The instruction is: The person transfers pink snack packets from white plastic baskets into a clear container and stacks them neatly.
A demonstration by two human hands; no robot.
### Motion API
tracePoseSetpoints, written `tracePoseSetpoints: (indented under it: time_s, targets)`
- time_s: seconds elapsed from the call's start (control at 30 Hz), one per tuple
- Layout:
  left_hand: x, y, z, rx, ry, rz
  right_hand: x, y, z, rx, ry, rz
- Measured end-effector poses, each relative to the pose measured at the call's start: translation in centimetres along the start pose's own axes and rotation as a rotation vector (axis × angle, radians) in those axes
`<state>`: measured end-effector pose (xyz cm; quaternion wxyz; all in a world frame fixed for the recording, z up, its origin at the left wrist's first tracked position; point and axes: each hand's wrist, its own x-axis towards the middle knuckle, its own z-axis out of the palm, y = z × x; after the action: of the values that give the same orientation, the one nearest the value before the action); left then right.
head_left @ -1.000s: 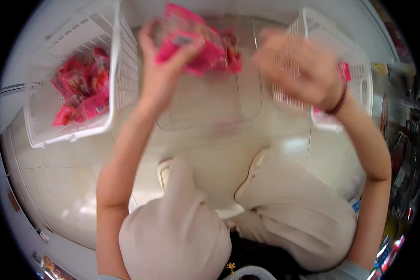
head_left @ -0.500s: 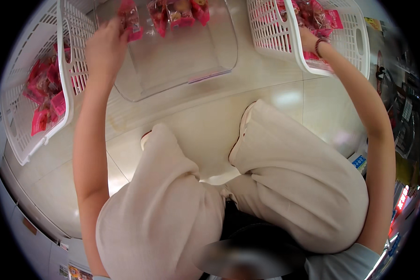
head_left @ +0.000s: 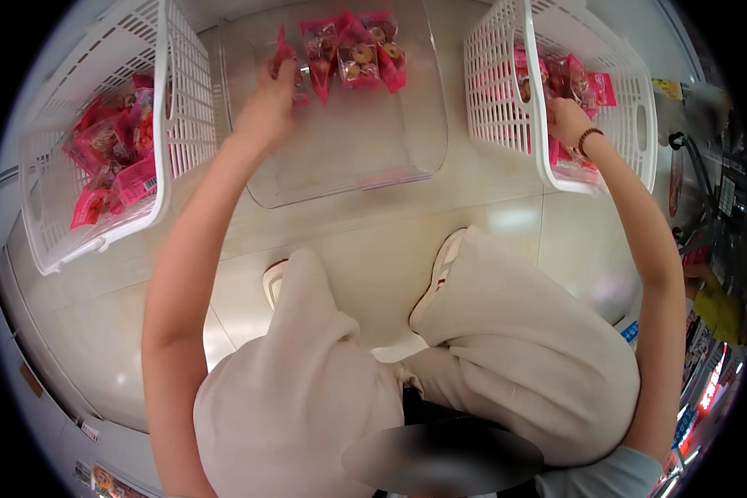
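Note:
My left hand [head_left: 266, 112] is over the clear plastic bin [head_left: 349, 158], its fingers closed on the top of a pink snack packet [head_left: 280, 51]. Just right of that packet, several pink see-through packets of round snacks [head_left: 358, 62] stand in the bin. Inside the white basket at the right [head_left: 501, 95], my right hand [head_left: 568, 124] has curled fingers down among pink packets [head_left: 566, 76]. The fingertips are partly hidden there, and whatever they grip cannot be made out.
A second white slatted basket [head_left: 189, 100] stands at the left, with several pink packets [head_left: 112, 149] in it. Pale floor tiles [head_left: 349, 274] lie between the bin and my feet. Dark shelving with goods [head_left: 722, 191] runs along the far right edge.
The view has shifted, so the bin and baskets sit lower. My left hand has moved right with its packet, closer to the other packets. My right hand stays in the right basket.

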<state>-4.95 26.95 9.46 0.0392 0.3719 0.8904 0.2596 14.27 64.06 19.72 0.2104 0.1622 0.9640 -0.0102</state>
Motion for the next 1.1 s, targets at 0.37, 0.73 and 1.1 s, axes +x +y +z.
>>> tracePoseSetpoints:
  time_s: [0.37,0.73,1.1]
  targets:
    - [-0.4,1.3,2.3,-0.328,0.042,0.046,-1.4,5.8,6.1,0.053,-0.013,-0.087]
    - [-4.0,5.7,1.4,-0.826,0.101,-0.663,-7.1,2.2,-6.9,0.586,0.234,-0.001]
    - [-7.3,5.9,2.5,-0.977,0.008,-0.885,1.9,-20.6,-11.3,1.444,-0.382,-0.308]
